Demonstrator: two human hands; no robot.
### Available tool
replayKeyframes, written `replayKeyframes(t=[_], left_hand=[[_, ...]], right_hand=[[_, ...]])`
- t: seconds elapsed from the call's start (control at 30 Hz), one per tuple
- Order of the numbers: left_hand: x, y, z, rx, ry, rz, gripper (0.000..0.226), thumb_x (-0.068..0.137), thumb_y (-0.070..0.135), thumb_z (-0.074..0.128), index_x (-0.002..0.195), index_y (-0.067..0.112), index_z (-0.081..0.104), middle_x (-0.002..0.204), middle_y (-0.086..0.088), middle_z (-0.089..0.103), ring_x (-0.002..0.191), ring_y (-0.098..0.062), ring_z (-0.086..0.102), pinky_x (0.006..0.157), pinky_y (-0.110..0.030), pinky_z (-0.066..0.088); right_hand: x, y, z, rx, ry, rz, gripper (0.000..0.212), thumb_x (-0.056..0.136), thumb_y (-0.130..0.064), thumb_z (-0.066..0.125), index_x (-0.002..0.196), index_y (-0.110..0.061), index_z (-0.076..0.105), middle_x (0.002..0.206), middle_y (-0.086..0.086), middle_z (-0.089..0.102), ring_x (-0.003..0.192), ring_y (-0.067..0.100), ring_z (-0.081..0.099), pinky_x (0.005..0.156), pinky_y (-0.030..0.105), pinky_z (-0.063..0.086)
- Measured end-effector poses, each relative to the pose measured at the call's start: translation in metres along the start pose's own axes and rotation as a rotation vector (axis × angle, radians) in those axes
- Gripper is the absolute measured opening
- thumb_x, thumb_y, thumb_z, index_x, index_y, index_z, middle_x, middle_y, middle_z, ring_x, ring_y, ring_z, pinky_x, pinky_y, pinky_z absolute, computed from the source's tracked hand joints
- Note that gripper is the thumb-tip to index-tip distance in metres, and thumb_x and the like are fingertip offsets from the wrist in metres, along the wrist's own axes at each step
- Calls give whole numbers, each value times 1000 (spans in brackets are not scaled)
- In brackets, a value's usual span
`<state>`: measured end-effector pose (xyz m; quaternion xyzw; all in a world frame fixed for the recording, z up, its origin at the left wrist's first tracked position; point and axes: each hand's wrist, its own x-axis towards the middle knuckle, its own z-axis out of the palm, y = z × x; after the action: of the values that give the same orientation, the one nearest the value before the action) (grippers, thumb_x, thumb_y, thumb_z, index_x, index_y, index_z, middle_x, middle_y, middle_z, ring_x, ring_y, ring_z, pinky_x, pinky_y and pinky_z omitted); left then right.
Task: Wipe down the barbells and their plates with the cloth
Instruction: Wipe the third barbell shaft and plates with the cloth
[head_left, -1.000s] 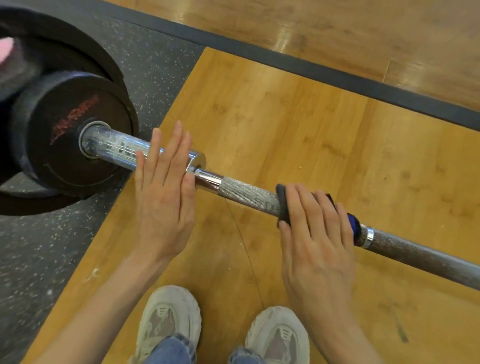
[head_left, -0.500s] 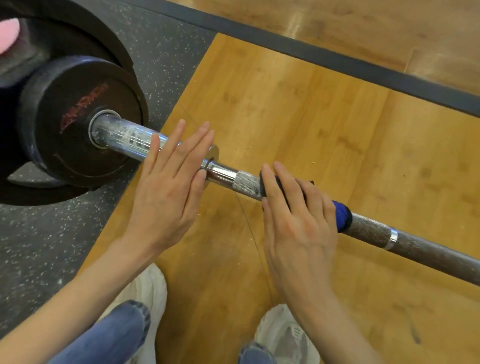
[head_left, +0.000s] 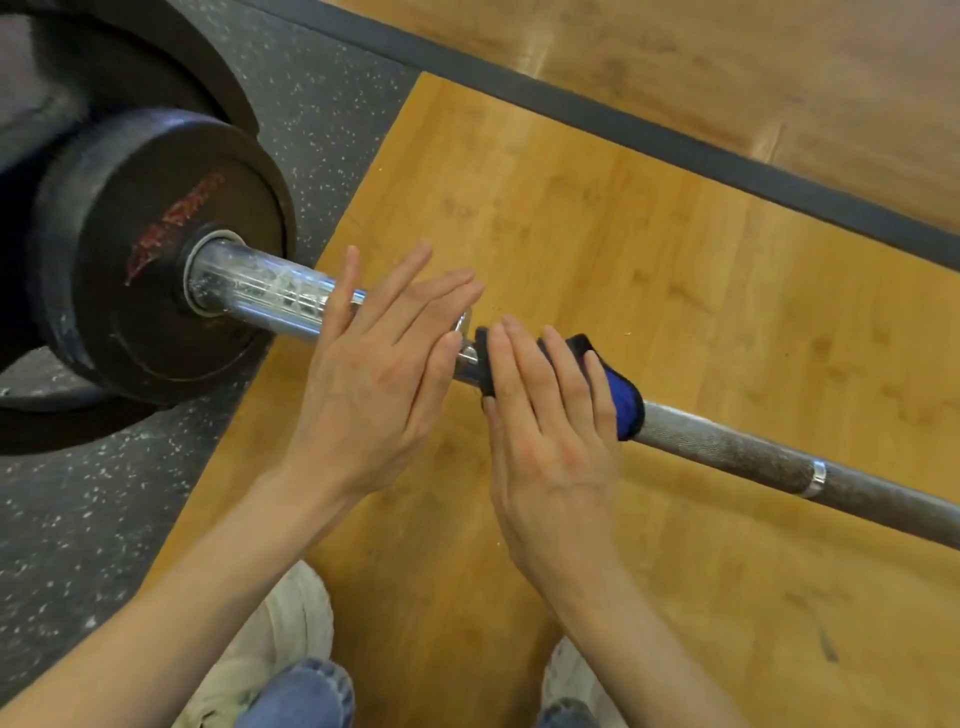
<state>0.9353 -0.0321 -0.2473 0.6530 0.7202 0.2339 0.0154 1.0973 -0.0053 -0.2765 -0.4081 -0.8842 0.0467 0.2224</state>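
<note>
Across the middle of the frame, the barbell (head_left: 727, 447) runs from its black plates (head_left: 150, 260) at upper left. Right hand (head_left: 556, 441) presses the blue-black cloth (head_left: 623, 405) onto it, fingers straight and together. Left hand (head_left: 374, 384) rests flat on the sleeve (head_left: 260, 291), fingers slightly spread.

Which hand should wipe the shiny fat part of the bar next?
Probably the right hand: it already presses the cloth on the bar, right beside the sleeve. The left hand lies flat on the sleeve without a cloth.
</note>
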Motion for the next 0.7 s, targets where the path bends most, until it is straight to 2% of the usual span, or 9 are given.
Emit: replayKeyframes(t=[0.1, 0.17, 0.27, 0.33, 0.43, 0.53, 0.63, 0.7], left_hand=[[1, -8, 0, -18, -7, 36, 49, 109, 27, 22, 138, 11, 59, 141, 0, 59, 146, -20, 38, 126, -44, 2], [2, -11, 2, -59, 26, 38, 50, 109, 27, 21, 136, 11, 60, 138, 0, 61, 144, -20, 40, 126, -43, 3], [4, -8, 5, -94, 59, 20, 49, 109, 26, 22, 133, 11, 63, 135, 0, 64, 141, -20, 44, 125, -43, 5], [3, -7, 5, -101, 54, 17, 47, 109, 24, 25, 132, 10, 63, 134, -1, 64, 140, -21, 46, 125, -43, 5], [4, -9, 5, -99, 35, 31, 45, 108, 23, 27, 133, 10, 63, 134, 0, 64, 141, -21, 45, 125, -41, 2], [3, -10, 0, -98, 25, 49, 46, 109, 25, 26, 134, 12, 62, 135, 1, 64, 142, -21, 44, 125, -39, 0], [3, -11, 0, -79, 15, 55, 47, 109, 26, 24, 134, 12, 62, 134, 1, 64, 142, -21, 43, 126, -40, -1], [3, -11, -2, -71, 19, 57, 45, 109, 25, 26, 134, 11, 61, 134, 0, 64, 143, -20, 42, 126, -41, -1]], right_hand=[[-17, 28, -13, -77, -21, -42, 45, 109, -16, 41, 153, -9, 39, 156, 7, 43, 145, 27, 40, 123, 45, 24], [-27, 37, -22, -116, 7, 39, 44, 109, -15, 37, 152, -8, 37, 156, 8, 42, 145, 28, 38, 123, 48, 25], [-16, 6, -11, -96, 39, 176, 44, 108, -14, 36, 151, -8, 41, 155, 7, 44, 146, 28, 37, 124, 49, 20], [0, -15, -1, -56, -3, 125, 43, 108, -13, 38, 151, -8, 44, 155, 6, 45, 146, 27, 38, 125, 47, 19], [4, -8, -4, -44, -55, 21, 43, 107, -11, 45, 149, -6, 45, 154, 7, 46, 144, 27, 42, 123, 47, 25], [-17, 13, -22, -80, -31, 83, 42, 110, -16, 37, 150, -6, 44, 155, 7, 45, 145, 27, 39, 120, 50, 30], [-8, -9, -5, -53, 33, 200, 42, 107, -10, 41, 149, -5, 45, 153, 8, 47, 145, 28, 38, 124, 50, 20], [4, -32, 9, -12, 36, 175, 45, 104, -6, 46, 149, -3, 44, 154, 10, 46, 147, 29, 36, 126, 48, 15]])
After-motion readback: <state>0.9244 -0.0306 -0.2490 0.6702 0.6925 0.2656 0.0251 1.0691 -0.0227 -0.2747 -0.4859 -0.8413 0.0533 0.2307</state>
